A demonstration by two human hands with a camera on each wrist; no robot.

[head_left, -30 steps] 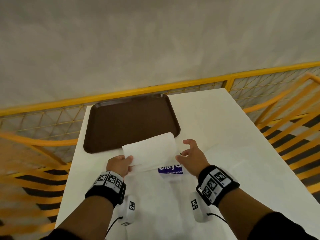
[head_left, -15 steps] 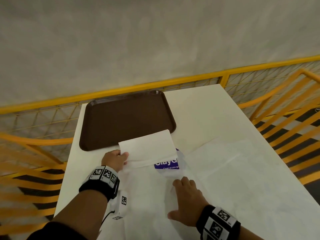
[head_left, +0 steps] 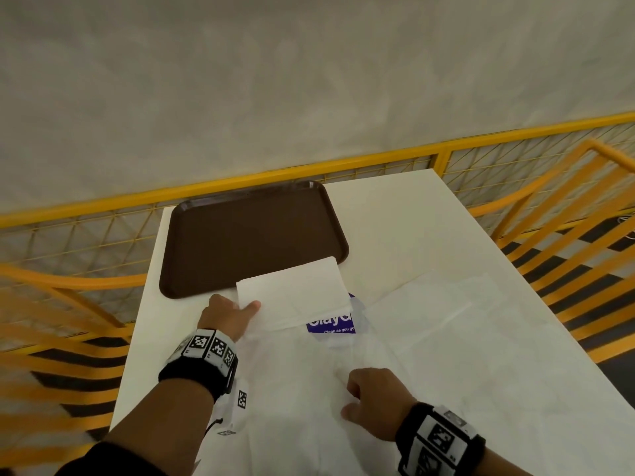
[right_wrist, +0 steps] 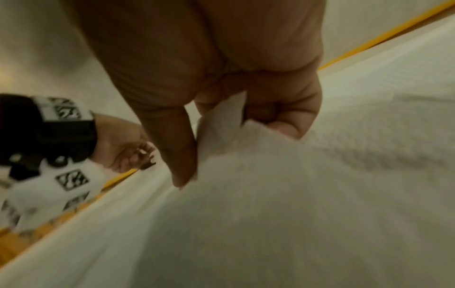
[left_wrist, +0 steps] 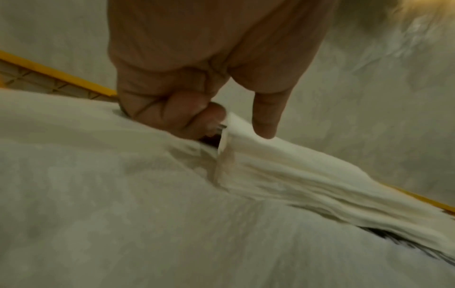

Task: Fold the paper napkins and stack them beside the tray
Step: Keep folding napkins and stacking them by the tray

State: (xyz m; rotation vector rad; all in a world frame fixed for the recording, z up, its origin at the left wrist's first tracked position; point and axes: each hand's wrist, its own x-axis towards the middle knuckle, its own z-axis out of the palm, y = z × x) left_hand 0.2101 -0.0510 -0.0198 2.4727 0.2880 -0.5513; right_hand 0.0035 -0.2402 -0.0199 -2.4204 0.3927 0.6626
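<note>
My right hand (head_left: pixel 372 401) has dropped back toward me from beside the folded stack (head_left: pixel 295 293) and now pinches up a loose unfolded napkin (right_wrist: pixel 270 194) between thumb and curled fingers. My left hand (head_left: pixel 229 312) still grips the stack's near corner, thumb on top, holding it at the brown tray (head_left: pixel 240 235)'s near edge, just ahead of my knuckles. So I judge the next napkin's fold is starting

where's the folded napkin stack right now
In the head view the folded napkin stack lies mid-table, overlapping the brown tray's near right corner, its left edge gripped by the left hand.
</note>
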